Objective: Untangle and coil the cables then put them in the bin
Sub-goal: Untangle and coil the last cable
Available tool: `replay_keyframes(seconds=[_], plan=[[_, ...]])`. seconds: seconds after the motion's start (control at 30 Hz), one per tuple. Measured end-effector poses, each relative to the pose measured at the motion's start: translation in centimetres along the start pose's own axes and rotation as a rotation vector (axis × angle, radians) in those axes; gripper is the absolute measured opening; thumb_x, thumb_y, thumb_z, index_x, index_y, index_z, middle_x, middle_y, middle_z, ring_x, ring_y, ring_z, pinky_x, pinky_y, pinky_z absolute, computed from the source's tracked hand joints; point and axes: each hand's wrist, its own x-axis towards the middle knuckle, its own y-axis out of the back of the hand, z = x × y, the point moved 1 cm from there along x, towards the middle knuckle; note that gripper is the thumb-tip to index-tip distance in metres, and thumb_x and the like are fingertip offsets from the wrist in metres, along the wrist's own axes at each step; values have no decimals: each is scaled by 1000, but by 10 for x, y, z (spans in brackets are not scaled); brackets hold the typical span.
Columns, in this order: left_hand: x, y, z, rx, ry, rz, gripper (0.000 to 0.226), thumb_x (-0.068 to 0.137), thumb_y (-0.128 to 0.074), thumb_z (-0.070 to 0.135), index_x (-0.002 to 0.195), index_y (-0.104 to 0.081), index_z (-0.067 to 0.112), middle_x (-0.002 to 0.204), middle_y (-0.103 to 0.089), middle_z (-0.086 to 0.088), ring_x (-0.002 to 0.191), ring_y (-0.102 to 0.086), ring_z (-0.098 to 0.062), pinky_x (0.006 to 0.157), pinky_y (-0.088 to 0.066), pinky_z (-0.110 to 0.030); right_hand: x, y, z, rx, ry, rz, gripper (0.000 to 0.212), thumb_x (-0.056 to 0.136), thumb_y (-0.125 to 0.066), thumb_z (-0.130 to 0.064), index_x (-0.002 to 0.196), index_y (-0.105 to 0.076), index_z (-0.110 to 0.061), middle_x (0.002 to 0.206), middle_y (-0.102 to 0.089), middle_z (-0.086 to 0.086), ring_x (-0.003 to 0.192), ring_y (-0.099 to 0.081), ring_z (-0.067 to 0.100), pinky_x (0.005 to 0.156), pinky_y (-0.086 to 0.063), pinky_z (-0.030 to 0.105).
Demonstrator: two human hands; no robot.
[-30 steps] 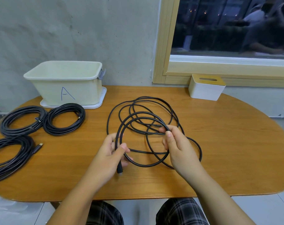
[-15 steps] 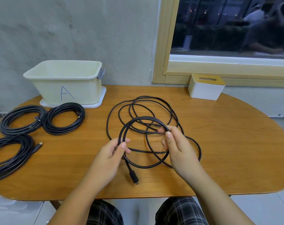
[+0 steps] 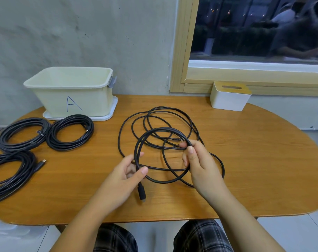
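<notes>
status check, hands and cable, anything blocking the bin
Left hand and right hand both pinch the loose cable. Cable half coiled, not binned. Bin open; two coils lie before it.

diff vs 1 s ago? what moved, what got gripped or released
The left hand has slid up the loose black cable, so its plug end now hangs free below the hand instead of sitting inside it. The loop held between both hands has grown rounder. The right hand keeps its pinch on the same strand. The three coiled cables, the bin and the tissue box are unmoved.
</notes>
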Motion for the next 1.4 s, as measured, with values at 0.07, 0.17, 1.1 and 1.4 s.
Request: replay_keyframes(seconds=[0.07, 0.17, 1.1, 1.4], plan=[[0, 1, -1, 11, 40, -36, 33, 80, -57, 44, 111, -47, 43, 81, -65, 0, 79, -64, -15, 72, -51, -28, 1, 1, 1, -1, -5, 27, 25, 101, -28, -24, 98, -49, -35, 66, -48, -5, 60, -47, 7, 62, -43, 28], [1, 6, 1, 27, 44, -40, 27, 92, -56, 19, 105, -49, 42, 86, -69, 0, 81, -65, -10, 69, -52, -22, 3, 4, 3, -2, -13, 51, 24, 101, -28, -22, 100, -50, -33, 66, -48, -6, 61, -46, 2, 60, -42, 21], [1, 9, 16, -295, -93, 232, 22, 87, -58, -1, 98, -64, 17, 92, -60, -6, 61, -63, -14, 59, -56, -22, 3, 3, 5, -43, -18, -10, 24, 102, -28, -21, 96, -47, -34, 64, -46, -6, 55, -44, 2, 56, -38, 19], [7, 1, 7, -39, -201, 359, 29, 80, -70, 2, 89, -64, 29, 102, -55, 4, 85, -61, -5, 65, -50, -14, 2, 2, 3, 2, -15, -55, 24, 102, -28, -23, 97, -50, -30, 63, -47, -6, 52, -39, 3, 53, -36, 25]])
